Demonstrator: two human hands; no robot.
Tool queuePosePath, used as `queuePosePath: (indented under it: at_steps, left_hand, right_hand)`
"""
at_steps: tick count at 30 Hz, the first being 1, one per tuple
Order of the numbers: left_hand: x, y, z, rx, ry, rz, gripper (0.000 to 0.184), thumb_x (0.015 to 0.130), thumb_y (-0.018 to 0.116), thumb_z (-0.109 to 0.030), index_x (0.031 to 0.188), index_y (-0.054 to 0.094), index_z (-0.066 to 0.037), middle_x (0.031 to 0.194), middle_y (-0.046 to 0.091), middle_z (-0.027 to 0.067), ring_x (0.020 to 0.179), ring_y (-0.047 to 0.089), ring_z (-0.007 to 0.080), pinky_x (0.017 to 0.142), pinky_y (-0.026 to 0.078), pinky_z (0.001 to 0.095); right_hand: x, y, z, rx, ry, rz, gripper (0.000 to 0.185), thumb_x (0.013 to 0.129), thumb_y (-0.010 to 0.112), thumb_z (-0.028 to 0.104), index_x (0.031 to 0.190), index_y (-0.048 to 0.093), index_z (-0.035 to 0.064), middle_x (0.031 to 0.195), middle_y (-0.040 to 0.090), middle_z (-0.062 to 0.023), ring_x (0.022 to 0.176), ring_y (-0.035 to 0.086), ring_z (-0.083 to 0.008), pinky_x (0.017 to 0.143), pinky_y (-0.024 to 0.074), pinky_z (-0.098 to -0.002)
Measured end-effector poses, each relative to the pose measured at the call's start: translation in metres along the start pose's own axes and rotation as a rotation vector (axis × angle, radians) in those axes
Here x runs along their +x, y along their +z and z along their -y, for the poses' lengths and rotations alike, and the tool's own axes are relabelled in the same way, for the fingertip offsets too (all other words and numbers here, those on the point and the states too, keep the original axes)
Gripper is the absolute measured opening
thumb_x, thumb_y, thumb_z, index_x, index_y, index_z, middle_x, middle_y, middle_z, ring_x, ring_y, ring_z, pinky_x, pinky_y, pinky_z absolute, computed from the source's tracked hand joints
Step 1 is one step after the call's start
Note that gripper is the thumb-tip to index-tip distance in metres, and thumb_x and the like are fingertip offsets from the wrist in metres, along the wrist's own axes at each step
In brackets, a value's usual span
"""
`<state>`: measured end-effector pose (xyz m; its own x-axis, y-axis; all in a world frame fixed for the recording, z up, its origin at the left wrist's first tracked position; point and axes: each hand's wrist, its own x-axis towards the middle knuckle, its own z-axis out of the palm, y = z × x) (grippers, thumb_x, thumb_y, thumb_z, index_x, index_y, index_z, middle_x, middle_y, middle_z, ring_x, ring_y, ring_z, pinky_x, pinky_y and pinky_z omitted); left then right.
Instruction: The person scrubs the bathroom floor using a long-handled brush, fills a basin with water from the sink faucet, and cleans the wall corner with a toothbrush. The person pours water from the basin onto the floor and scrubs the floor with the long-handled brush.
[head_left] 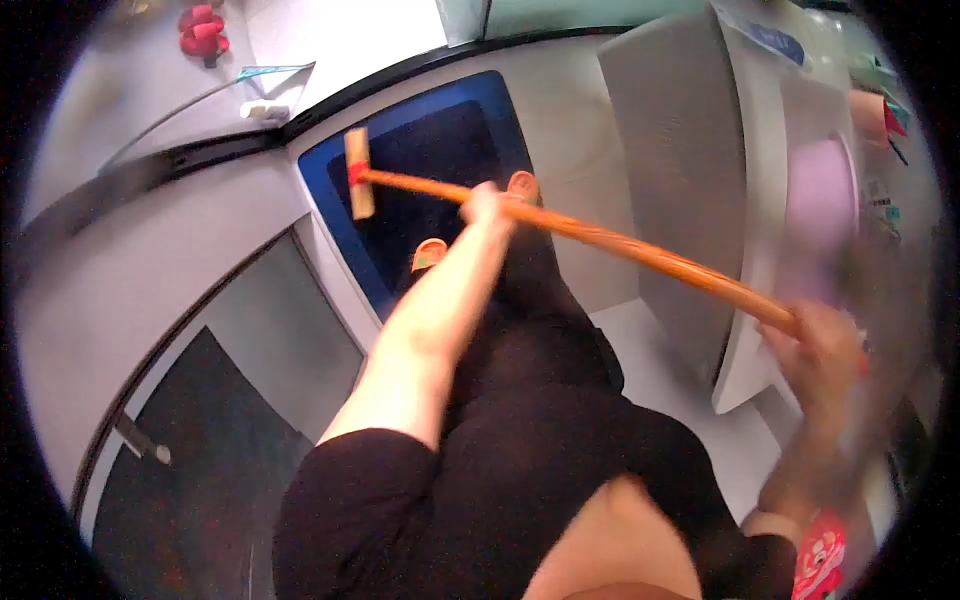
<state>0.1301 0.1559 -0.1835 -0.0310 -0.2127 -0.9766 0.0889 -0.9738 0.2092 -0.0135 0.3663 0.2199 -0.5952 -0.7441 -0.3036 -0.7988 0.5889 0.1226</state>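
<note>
Both of my hands grip one long orange wooden pole (pixel 640 250) with a pale bar-shaped head (pixel 359 190) and a red joint; the kind of tool is not clear. My left hand (pixel 487 203) is closed around the pole partway along, nearer the head. Farther up, my right hand (pixel 818 345) wraps the pole's upper end, slightly blurred. The head is over the left part of a blue mat (pixel 440 140) on the floor; whether it touches the mat I cannot tell. My feet, in orange footwear (pixel 523 185), are at the mat's near edge.
A white vanity or cabinet (pixel 680 130) with a blurred lilac object (pixel 820 200) stands to my right. A door (pixel 230 370) with dark cloth is at left. Beyond a dark floor track (pixel 400 70) lie red slippers (pixel 203 38) and a white object (pixel 264 110).
</note>
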Motion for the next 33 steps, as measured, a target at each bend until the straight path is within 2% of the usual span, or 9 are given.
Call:
queuePosePath:
  at_steps: [4,7,11,14,19,21,24,28,33]
  left_hand:
    - [0.054,-0.097,-0.051,0.075,0.012,-0.191,0.011,0.072,0.045,-0.009,0.079,0.041,-0.001,0.063,0.045,0.0122,0.054,0.048,0.0253,0.051,0.045,0.0380]
    - [0.044,-0.111,-0.027,0.059,0.052,-0.039,0.011,0.074,0.042,-0.011,0.079,0.041,-0.001,0.065,0.045,0.0125,0.058,0.048,0.0256,0.054,0.044,0.0368]
    - [-0.009,-0.056,0.069,0.185,-0.148,-0.015,0.016,0.077,0.039,-0.016,0.086,0.042,-0.004,0.067,0.050,0.0119,0.058,0.052,0.0245,0.055,0.045,0.0403]
    - [-0.075,-0.021,0.129,0.234,-0.360,0.121,0.022,0.079,0.040,-0.020,0.096,0.040,-0.006,0.073,0.049,0.0105,0.062,0.051,0.0231,0.055,0.042,0.0390]
    - [-0.150,0.000,0.130,0.203,-0.422,0.184,0.033,0.080,0.040,-0.023,0.108,0.033,-0.007,0.076,0.047,0.0109,0.063,0.048,0.0221,0.056,0.042,0.0398]
    - [-0.150,-0.014,0.110,0.136,-0.424,0.201,0.035,0.080,0.040,-0.023,0.110,0.032,-0.008,0.077,0.047,0.0112,0.063,0.049,0.0224,0.056,0.043,0.0403]
    - [-0.089,-0.064,0.051,0.134,-0.106,0.153,0.020,0.075,0.047,-0.016,0.087,0.044,0.001,0.071,0.051,0.0145,0.065,0.052,0.0268,0.061,0.045,0.0420]
    - [-0.012,-0.147,-0.011,0.174,0.091,0.034,0.010,0.076,0.041,-0.015,0.079,0.040,-0.005,0.062,0.044,0.0092,0.056,0.044,0.0230,0.053,0.042,0.0373]
    - [0.045,-0.172,-0.004,-0.215,-0.186,-0.066,0.019,0.071,0.037,-0.009,0.054,0.031,-0.012,0.046,0.033,0.0027,0.037,0.034,0.0166,0.038,0.032,0.0266]
  right_hand:
    - [0.027,0.033,0.077,-0.010,-0.050,0.144,0.029,0.058,0.068,0.028,0.071,0.051,0.0089,0.061,0.050,-0.0067,0.058,0.050,-0.0255,0.051,0.0370,-0.0371]
    - [0.001,0.030,0.087,0.037,0.016,0.105,0.029,0.058,0.069,0.028,0.072,0.052,0.0091,0.063,0.051,-0.0061,0.058,0.051,-0.0258,0.051,0.0373,-0.0366]
    - [-0.082,-0.025,0.065,-0.046,0.102,0.053,0.030,0.057,0.071,0.020,0.077,0.053,0.0055,0.069,0.054,-0.0097,0.065,0.052,-0.0278,0.057,0.0394,-0.0350]
    - [-0.168,-0.073,0.044,-0.198,0.409,0.226,0.032,0.064,0.067,0.014,0.089,0.051,0.0024,0.079,0.055,-0.0123,0.073,0.053,-0.0275,0.065,0.0412,-0.0329]
    - [-0.220,-0.122,0.057,-0.204,0.628,0.287,0.034,0.073,0.061,0.007,0.103,0.047,0.0000,0.090,0.055,-0.0136,0.084,0.055,-0.0255,0.077,0.0431,-0.0304]
    - [-0.214,-0.114,0.045,-0.110,0.531,0.236,0.033,0.071,0.061,0.008,0.101,0.050,-0.0001,0.092,0.055,-0.0139,0.085,0.055,-0.0232,0.073,0.0437,-0.0308]
    - [-0.155,-0.072,0.067,-0.123,0.235,0.189,0.033,0.064,0.066,0.016,0.092,0.053,0.0031,0.081,0.055,-0.0121,0.075,0.054,-0.0251,0.065,0.0416,-0.0339]
    - [-0.081,0.009,0.107,-0.006,-0.014,0.136,0.035,0.062,0.066,0.027,0.088,0.053,0.0080,0.064,0.048,-0.0070,0.060,0.049,-0.0242,0.053,0.0378,-0.0352]
    - [-0.059,0.035,0.093,-0.003,-0.138,0.221,0.034,0.063,0.066,0.026,0.088,0.052,0.0081,0.066,0.050,-0.0057,0.061,0.050,-0.0240,0.054,0.0389,-0.0341]
